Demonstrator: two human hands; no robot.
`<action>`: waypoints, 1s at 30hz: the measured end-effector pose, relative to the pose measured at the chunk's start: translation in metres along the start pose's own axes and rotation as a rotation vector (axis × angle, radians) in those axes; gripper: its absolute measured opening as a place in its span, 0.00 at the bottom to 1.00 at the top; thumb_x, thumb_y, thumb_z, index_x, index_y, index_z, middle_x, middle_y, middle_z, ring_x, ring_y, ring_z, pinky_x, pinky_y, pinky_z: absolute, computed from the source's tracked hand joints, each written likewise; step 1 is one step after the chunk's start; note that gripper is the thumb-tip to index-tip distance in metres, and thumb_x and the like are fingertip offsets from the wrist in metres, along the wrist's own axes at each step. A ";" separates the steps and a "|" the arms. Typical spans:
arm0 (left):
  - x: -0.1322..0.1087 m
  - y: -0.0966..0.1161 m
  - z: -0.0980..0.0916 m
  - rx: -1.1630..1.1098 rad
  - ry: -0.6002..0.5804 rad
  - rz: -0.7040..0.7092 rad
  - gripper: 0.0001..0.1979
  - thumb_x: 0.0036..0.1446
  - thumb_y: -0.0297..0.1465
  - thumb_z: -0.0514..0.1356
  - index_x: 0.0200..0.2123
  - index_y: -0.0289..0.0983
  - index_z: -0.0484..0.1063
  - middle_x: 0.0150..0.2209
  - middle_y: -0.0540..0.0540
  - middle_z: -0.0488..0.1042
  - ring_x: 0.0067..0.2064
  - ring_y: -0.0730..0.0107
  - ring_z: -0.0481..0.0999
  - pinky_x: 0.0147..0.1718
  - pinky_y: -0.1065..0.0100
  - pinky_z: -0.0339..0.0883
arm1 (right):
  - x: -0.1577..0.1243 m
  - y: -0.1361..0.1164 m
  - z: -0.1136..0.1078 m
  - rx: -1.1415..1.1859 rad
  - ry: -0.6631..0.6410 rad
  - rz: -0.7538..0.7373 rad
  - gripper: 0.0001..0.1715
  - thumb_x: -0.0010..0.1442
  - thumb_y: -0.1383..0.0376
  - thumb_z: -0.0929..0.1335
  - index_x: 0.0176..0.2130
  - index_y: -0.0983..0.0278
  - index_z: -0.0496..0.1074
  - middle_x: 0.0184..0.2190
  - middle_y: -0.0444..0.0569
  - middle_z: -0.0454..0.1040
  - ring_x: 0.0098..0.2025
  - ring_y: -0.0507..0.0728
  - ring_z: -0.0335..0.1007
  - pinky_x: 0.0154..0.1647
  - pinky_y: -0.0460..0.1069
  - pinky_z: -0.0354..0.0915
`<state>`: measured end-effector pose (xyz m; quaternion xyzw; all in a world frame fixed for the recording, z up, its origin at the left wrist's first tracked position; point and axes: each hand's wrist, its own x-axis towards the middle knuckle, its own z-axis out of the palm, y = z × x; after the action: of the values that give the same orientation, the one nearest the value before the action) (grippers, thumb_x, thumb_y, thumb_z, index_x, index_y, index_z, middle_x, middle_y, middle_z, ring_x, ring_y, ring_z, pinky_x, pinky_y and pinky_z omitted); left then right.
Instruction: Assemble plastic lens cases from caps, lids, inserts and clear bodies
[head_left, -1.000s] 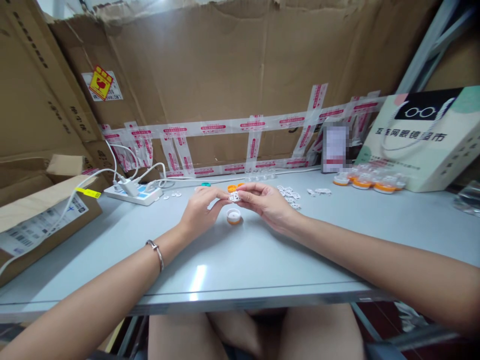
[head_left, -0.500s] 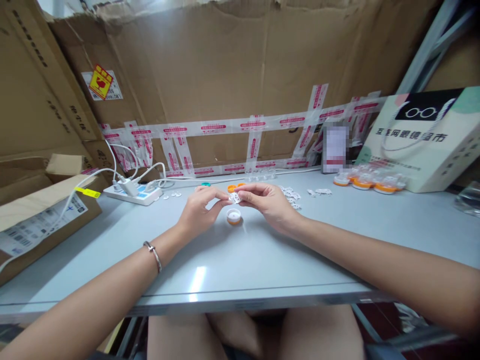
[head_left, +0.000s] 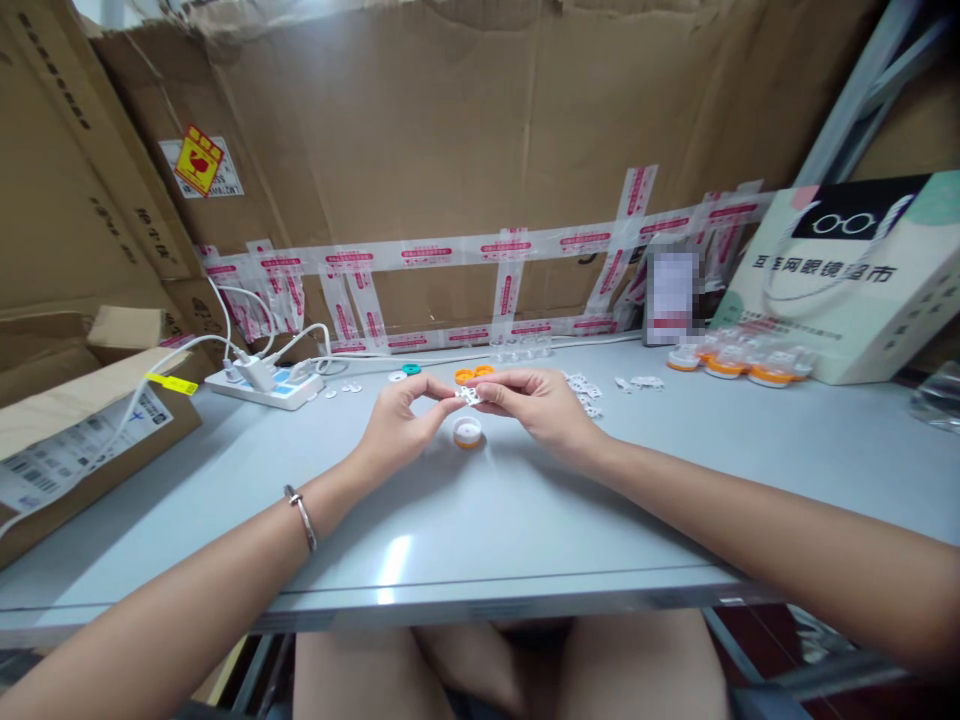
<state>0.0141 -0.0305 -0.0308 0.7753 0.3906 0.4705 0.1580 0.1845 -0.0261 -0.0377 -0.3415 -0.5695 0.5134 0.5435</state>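
We pinch one small white piece with our left hand and right hand, each grip closed on it, just above the orange cap on the counter.

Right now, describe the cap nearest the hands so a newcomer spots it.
On the grey table, the left hand and right hand pinch a small white piece. Just below them sits the round cap: white top, orange base, alone, nearer than the orange caps behind.
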 end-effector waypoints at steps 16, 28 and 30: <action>0.000 -0.002 -0.001 -0.003 -0.017 0.034 0.04 0.50 0.29 0.61 0.26 0.35 0.72 0.27 0.47 0.77 0.31 0.69 0.75 0.35 0.67 0.69 | 0.003 -0.001 -0.009 -0.256 -0.131 -0.124 0.12 0.45 0.61 0.73 0.32 0.63 0.76 0.34 0.48 0.78 0.38 0.56 0.73 0.44 0.54 0.67; -0.003 -0.012 -0.001 0.127 -0.127 0.352 0.03 0.53 0.26 0.60 0.27 0.37 0.71 0.28 0.48 0.78 0.30 0.69 0.75 0.37 0.64 0.63 | 0.007 -0.004 -0.016 -0.121 -0.336 0.147 0.13 0.39 0.69 0.75 0.25 0.64 0.68 0.25 0.42 0.75 0.30 0.50 0.72 0.36 0.48 0.66; -0.003 -0.013 -0.001 0.161 -0.158 0.400 0.03 0.54 0.25 0.59 0.28 0.37 0.70 0.28 0.49 0.78 0.30 0.70 0.75 0.40 0.62 0.61 | 0.006 -0.005 -0.016 -0.137 -0.354 0.158 0.13 0.39 0.70 0.75 0.24 0.64 0.67 0.24 0.42 0.75 0.29 0.50 0.72 0.35 0.47 0.66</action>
<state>0.0066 -0.0248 -0.0400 0.8818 0.2517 0.3978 0.0292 0.2003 -0.0183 -0.0330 -0.3258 -0.6610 0.5667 0.3686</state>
